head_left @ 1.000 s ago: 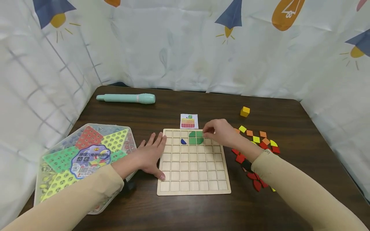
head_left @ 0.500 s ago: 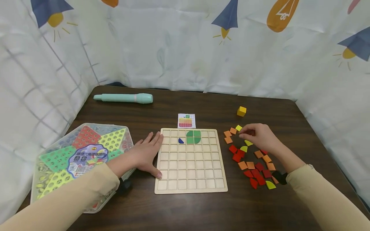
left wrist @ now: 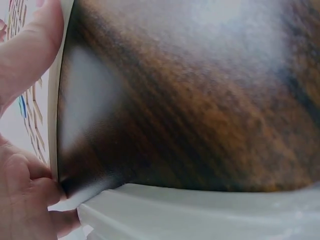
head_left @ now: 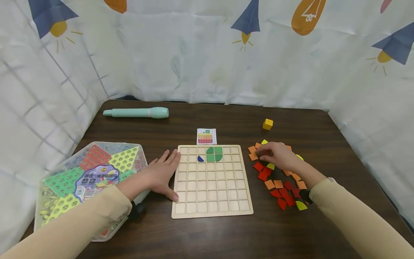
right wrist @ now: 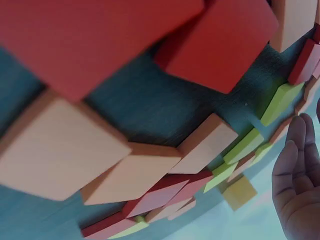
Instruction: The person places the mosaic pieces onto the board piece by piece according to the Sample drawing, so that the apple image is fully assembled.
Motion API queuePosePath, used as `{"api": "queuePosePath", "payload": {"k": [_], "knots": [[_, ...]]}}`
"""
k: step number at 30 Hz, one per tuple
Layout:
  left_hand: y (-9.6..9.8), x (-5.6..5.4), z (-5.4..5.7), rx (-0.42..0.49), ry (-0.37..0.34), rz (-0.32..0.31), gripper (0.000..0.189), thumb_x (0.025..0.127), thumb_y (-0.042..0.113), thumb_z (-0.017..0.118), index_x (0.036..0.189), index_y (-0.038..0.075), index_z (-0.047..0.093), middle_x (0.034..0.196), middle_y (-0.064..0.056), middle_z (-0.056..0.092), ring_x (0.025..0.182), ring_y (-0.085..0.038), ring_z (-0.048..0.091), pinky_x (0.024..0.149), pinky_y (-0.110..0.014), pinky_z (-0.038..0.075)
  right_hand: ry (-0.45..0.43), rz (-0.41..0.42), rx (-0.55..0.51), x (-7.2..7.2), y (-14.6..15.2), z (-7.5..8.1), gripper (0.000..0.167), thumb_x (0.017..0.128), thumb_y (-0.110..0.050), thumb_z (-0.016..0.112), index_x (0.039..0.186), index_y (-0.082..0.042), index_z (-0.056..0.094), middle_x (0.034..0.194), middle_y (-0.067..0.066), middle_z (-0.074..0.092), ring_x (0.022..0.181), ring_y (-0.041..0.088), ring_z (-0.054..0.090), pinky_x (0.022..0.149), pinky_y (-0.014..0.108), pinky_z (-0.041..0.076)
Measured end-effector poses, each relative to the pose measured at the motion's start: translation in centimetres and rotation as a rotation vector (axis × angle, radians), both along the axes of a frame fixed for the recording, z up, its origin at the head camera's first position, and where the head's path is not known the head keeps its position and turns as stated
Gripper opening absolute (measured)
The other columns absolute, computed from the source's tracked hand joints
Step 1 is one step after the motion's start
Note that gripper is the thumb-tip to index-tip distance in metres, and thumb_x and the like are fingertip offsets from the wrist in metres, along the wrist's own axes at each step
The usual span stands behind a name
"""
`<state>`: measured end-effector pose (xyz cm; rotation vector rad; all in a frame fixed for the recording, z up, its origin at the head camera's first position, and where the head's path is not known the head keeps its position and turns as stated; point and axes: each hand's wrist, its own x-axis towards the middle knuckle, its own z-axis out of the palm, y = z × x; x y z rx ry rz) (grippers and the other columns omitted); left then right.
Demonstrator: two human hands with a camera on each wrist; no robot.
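Observation:
My left hand [head_left: 160, 177] lies spread along the left edge of a wooden grid board [head_left: 212, 196], thumb and fingertips on its rim. In the left wrist view, the thumb [left wrist: 30, 57] is over the board's edge. Several green tiles [head_left: 210, 157] form a leaf-like shape near the board's top, and a small blue half-round piece [head_left: 200, 158] sits to their left. My right hand [head_left: 280, 157] is over the loose tiles right of the board, fingertips near an orange tile [head_left: 253, 157]. In the right wrist view, those fingers look extended, with no held tile visible.
A printed pattern card [head_left: 206, 137] lies behind the board. Red tiles [head_left: 284, 192] and yellow quarter-rounds [head_left: 301, 205] are scattered at right, with a yellow cube [head_left: 267, 124] behind. A clear game box [head_left: 93, 181] stands at left under my forearm; a mint-green microphone-like object [head_left: 136, 112] lies farther back.
My right hand has left the green tiles on the board, moved right over the loose pile, then slightly left toward the orange tiles. My left hand stays on the board's edge.

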<state>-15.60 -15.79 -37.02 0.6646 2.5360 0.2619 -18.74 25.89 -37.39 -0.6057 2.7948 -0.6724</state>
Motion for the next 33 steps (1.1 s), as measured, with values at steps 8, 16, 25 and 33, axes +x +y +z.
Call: {"api": "queuePosePath", "payload": {"k": [8,16,25,33], "knots": [[0.3,0.0,-0.1,0.011,0.014,-0.005,0.14,0.068,0.059,0.09,0.161,-0.007,0.009,0.169,-0.029,0.004,0.156,-0.052,0.004,0.119,-0.071,0.021,0.001,0.049,-0.011,0.1,0.2,0.0,0.02,0.093,-0.006,0.073,0.112,-0.009,0.077,0.105,0.004,0.073,0.089,0.016,0.068,0.077,0.028,0.056],[0.3,-0.1,0.0,-0.006,0.003,0.005,0.141,0.068,0.059,0.09,0.161,-0.007,0.007,0.17,-0.028,0.002,0.156,-0.051,0.003,0.119,-0.07,0.02,-0.009,0.056,0.017,1.0,1.6,0.5,0.022,0.093,-0.007,0.074,0.114,-0.01,0.077,0.108,0.005,0.072,0.095,0.023,0.065,0.078,0.035,0.057],[0.1,0.0,-0.1,-0.002,-0.003,0.005,0.14,0.068,0.058,0.09,0.161,-0.007,0.007,0.17,-0.029,0.002,0.156,-0.051,0.003,0.119,-0.071,0.02,-0.081,0.047,0.077,1.2,3.6,0.3,0.025,0.088,-0.009,0.079,0.113,-0.012,0.076,0.112,0.006,0.069,0.099,0.022,0.064,0.081,0.037,0.055],[0.1,0.0,0.0,0.006,-0.019,0.013,0.14,0.07,0.056,0.09,0.162,-0.006,0.006,0.17,-0.027,0.0,0.157,-0.05,0.002,0.12,-0.07,0.017,-0.095,0.013,0.074,1.2,3.4,0.0,0.018,0.086,-0.008,0.081,0.095,-0.014,0.066,0.092,-0.001,0.066,0.084,0.016,0.059,0.073,0.032,0.051]]}}
